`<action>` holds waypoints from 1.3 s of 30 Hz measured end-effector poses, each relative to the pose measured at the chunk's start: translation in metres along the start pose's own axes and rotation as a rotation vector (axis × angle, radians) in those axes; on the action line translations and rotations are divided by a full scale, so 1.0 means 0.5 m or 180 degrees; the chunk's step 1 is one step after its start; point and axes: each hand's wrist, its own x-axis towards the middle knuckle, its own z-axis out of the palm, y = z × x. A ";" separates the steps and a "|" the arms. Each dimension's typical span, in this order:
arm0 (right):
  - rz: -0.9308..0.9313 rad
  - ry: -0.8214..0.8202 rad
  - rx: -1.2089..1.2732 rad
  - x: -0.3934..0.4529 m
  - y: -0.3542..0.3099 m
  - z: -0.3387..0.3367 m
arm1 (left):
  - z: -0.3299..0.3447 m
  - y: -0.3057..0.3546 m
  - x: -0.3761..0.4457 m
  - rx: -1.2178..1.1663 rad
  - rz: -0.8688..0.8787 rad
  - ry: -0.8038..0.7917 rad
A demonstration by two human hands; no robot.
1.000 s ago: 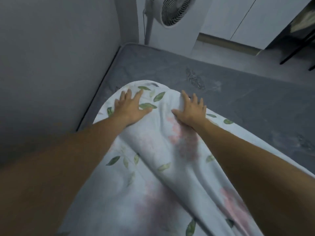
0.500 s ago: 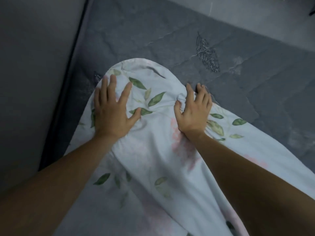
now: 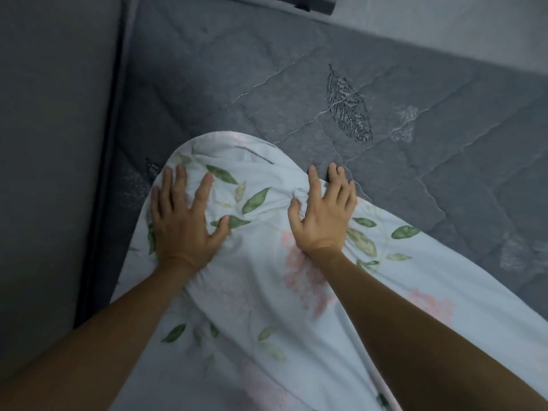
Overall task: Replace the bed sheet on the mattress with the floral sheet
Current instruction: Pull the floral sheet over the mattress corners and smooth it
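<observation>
Forearms reached forward from the bottom of the view, both lying over the floral sheet [image 3: 267, 307], which ran up between and under them as a long pale tongue printed with green leaves and pink blooms. The left hand [image 3: 181, 221] lay flat on the cloth near the wall side, fingers straight and spread wide, holding nothing; it looked placed to pin and push the fabric forward. The right hand [image 3: 324, 218] rested just beside a small bunch of gathered cloth, fingers mostly straight with their tips past the sheet's edge and touching the mattress [image 3: 385, 84]; whether the thumb pinched that bunch could not be told. Beyond the hands the sheet ended in a rounded edge, well short of the far end, so most of the grey quilted mattress lay bare, no other sheet visible on it. The spreading seemed only begun, the rounded end likely meant for the far corner by the wall [image 3: 53, 143] on the left. A strip of pale floor [image 3: 444, 31] showed past the mattress.
</observation>
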 end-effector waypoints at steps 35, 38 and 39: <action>-0.0089 0.0131 0.0444 -0.018 0.006 -0.024 | 0.011 -0.006 -0.007 -0.0169 0.0158 0.0286; -0.0298 0.0351 0.0743 -0.038 0.017 -0.047 | -0.006 -0.001 -0.023 0.0013 0.0303 0.0372; -0.0439 0.0380 0.0851 -0.050 0.022 -0.056 | -0.019 0.006 -0.023 0.0174 0.0429 0.0419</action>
